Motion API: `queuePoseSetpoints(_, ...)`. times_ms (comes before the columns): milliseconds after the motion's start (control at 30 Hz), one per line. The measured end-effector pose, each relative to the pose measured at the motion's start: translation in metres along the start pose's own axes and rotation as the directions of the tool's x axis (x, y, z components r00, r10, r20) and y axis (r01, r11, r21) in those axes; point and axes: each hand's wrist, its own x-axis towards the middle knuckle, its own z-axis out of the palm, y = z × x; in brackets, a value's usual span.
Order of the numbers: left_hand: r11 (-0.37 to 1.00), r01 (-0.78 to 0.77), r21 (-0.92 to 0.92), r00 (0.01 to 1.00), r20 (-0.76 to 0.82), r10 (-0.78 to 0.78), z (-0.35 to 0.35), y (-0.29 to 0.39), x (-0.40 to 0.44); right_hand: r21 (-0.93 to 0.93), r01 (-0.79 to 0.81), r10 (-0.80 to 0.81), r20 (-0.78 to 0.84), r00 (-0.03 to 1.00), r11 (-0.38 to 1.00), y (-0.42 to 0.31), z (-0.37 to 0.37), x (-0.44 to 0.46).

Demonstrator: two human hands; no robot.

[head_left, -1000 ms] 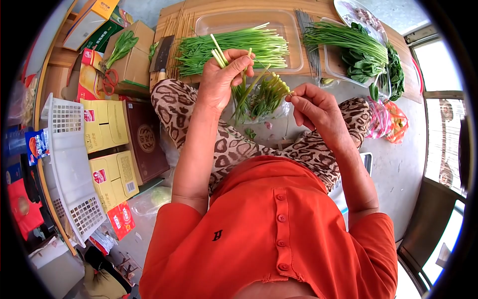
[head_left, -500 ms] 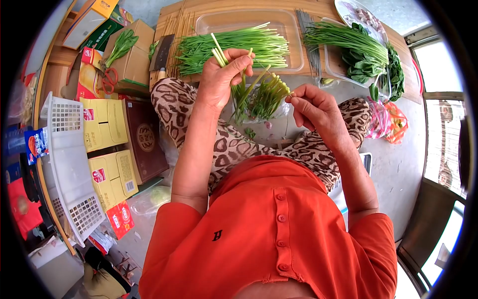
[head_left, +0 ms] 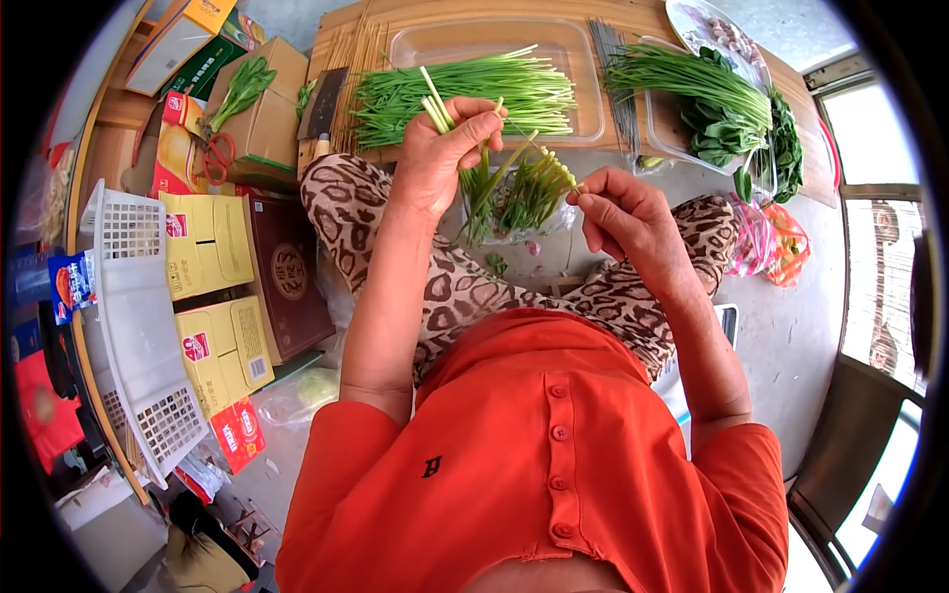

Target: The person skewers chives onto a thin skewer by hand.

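My left hand (head_left: 450, 148) is closed around a few garlic chives (head_left: 433, 107), their pale cut ends pointing up past the thumb and the green leaves hanging below. Under it hangs a gathered bunch of chives (head_left: 534, 198), pale ends toward my right hand. A thin skewer-like line seems to run between the hands across these ends. My right hand (head_left: 628, 212) is in a pinch at the edge of the bunch; what lies between its fingertips is too small to make out. Beyond my hands, a big pile of chives (head_left: 465, 94) lies on a clear plastic tray (head_left: 494, 38).
On the wooden table (head_left: 366, 20) are a cleaver (head_left: 321, 109), bamboo skewers (head_left: 348, 84), metal skewers (head_left: 615, 89), more greens (head_left: 707, 99) and a plate (head_left: 682, 15). Scissors (head_left: 217, 158), boxes (head_left: 208, 247) and a white basket (head_left: 138, 326) stand left. Plastic bags (head_left: 771, 242) lie right.
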Motion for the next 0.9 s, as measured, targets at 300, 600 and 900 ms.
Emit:
queuePoseSetpoints(300,0.999,0.031,0.029,0.999,0.037,-0.032,-0.006,0.003,0.002,-0.004,-0.014,0.014,0.002,1.0,1.0,-0.001,-0.001,-0.003)
queuePoseSetpoints(600,0.992,0.07,0.103,0.988,0.13,-0.083,-0.01,0.011,0.001,-0.028,-0.041,0.042,0.036,0.998,0.999,-0.003,-0.007,-0.006)
queuePoseSetpoints(900,0.993,0.035,0.109,0.995,0.086,-0.045,-0.01,0.01,0.001,-0.041,-0.014,0.014,0.001,1.0,0.999,-0.008,-0.001,-0.007)
